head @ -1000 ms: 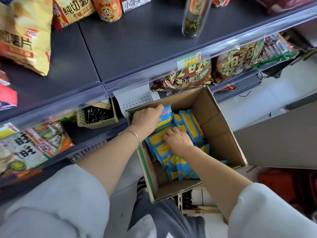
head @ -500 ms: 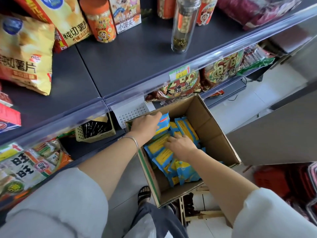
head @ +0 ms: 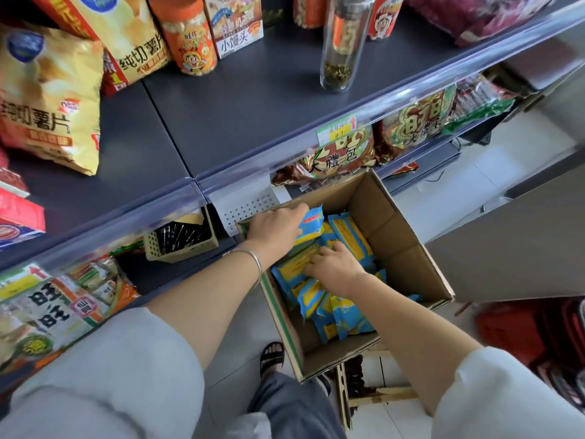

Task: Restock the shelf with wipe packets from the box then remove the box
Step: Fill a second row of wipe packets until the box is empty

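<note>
The wipe packets (head: 345, 321) lie in the box (head: 405, 248) below the shelf (head: 253, 99), so this is the picking-up step. The left hand (head: 275, 226) has its grip closed on one packet (head: 311, 221) at the far end. The right hand (head: 334, 267) rests on the pile and I cannot tell its grip; next, the packets need lifting onto the shelf.

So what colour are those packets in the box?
The wipe packets are bright blue with yellow panels; the head view shows them clearly.

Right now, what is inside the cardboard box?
Blue-and-yellow wipe packets lie piled inside the cardboard box. The left hand grips one; the right hand rests on others. Packets under the hands are covered.
</note>
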{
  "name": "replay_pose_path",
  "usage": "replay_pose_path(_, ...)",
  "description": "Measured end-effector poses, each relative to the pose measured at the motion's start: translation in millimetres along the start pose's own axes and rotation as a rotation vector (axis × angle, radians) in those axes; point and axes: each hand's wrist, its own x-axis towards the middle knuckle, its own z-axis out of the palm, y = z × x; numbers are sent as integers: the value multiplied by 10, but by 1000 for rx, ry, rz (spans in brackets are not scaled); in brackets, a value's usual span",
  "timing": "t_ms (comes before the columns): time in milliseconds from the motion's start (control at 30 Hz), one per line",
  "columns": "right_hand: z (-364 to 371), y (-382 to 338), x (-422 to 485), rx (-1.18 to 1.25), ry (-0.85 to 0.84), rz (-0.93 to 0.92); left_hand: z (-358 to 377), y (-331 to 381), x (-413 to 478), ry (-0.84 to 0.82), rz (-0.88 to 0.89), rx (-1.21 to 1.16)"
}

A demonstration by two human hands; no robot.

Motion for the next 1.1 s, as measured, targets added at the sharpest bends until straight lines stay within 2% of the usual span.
replay_pose_path(200,-295,275,-296,104,152,88,-342,-1,73,54,-4,13)
replay_pose_path(300,-325,396,-393,125,241,267,-433,-2,119,79,-10,14)
replay_pose_path(400,-135,397,-384,248,137,442,-409,23,157,64,-2,32)
replay_pose_path(567,184,300,-377,419,-226,328,-243,114,174,5,15,48)
replay_pose_path(733,328,432,-331,609,-56,522,-141,213,174,-29,47,72)
replay_pose_path(933,477,560,-175,745,-234,586,8,206,204,-74,28,71)
replay_pose_path(1100,359,580,-152,618,-228,583,21,228,165,-106,-15,70)
